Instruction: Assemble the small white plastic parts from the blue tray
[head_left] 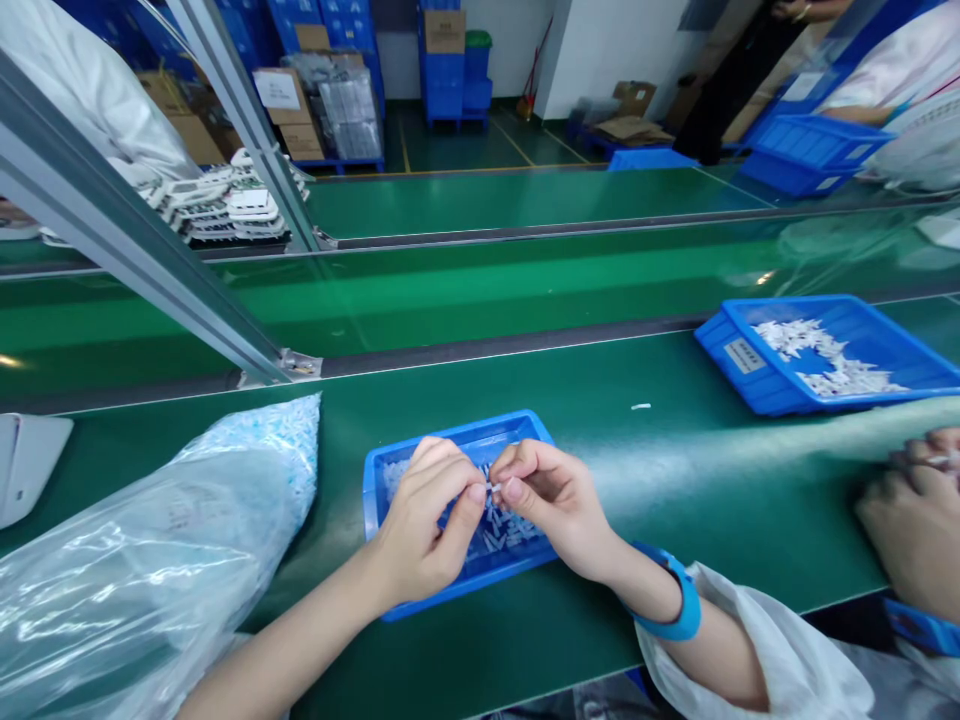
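Fingers [472, 496] of the left hand [424, 520] and right hand [559, 505], pinched together on a small white piece [492, 487] just above a small blue tray [370, 510], near the front edge of the green surface [570, 630]. The label [744, 355] on a large blue tray [765, 385], towards the back edge at right, bears writing too small to read. A clear bag [150, 590] lies at left. Beyond the back edge: a metal post [150, 250], a green strip [487, 300] and blue crates [442, 90]. The piece's long axis runs from hand to hand, roughly along the front edge; which end leads cannot be told.
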